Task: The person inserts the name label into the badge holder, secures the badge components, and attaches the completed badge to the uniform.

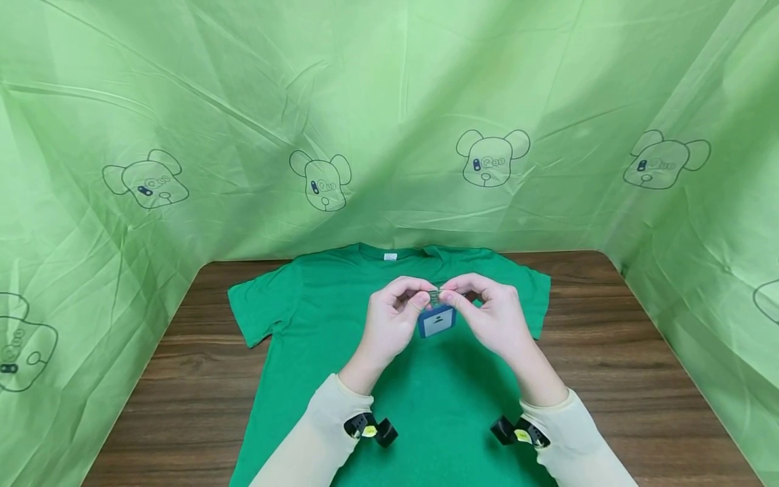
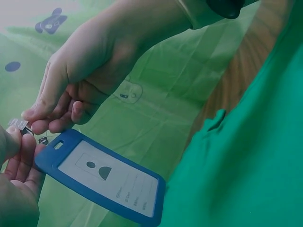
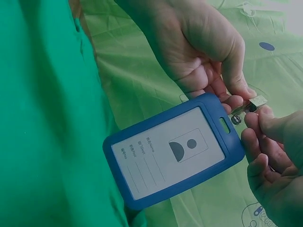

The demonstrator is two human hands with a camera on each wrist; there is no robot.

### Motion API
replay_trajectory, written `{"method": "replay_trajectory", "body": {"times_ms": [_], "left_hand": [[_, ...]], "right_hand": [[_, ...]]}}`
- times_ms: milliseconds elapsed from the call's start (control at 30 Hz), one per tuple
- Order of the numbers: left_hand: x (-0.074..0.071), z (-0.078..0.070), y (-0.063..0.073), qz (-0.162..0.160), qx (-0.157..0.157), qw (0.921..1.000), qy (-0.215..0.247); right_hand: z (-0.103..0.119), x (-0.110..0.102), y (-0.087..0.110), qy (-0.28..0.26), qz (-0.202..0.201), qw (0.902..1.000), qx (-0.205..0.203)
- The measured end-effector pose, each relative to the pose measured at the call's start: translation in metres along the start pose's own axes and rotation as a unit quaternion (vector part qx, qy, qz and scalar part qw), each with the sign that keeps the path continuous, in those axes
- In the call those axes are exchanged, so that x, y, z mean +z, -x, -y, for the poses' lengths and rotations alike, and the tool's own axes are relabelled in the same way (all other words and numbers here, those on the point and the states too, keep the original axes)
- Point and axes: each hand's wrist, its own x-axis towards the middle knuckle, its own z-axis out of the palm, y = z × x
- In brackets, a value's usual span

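Note:
Over the chest of a green T-shirt (image 1: 341, 325), both hands hold a small metal clip (image 3: 258, 101) between thumbs and fingertips. My left hand (image 1: 389, 319) pinches it from the left, and my right hand (image 1: 494, 318) pinches it from the right. Below the fingers hangs a blue-framed badge holder (image 2: 102, 177), joined to the clip by a short strap with a snap (image 3: 236, 119). Its white card (image 3: 173, 153) bears a person outline and printed lines. Fingers cover part of the clip in the head view.
The T-shirt lies spread on a dark wooden table (image 1: 615, 352), its collar at the far edge and its sleeves out to the sides. Green curtains (image 1: 389, 101) with bear drawings stand behind and on both sides. Each wrist wears a strapped black camera (image 1: 385, 433).

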Motion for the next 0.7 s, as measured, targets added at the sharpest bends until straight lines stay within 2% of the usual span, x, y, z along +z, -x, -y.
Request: {"method": "replay_trajectory", "body": {"times_ms": [300,700], "left_hand": [[0.0018,-0.0033,-0.0010,-0.015,-0.025,0.9995,0.012],[0.0037,-0.0045,-0.0015,-0.028,-0.037,0.9983,0.034]], "right_hand": [[-0.0006,0.0005,0.0001,-0.004,0.001,0.9998,0.018],[-0.0009,-0.0007,-0.0001,0.008,-0.003,0.9999,0.013]]}}
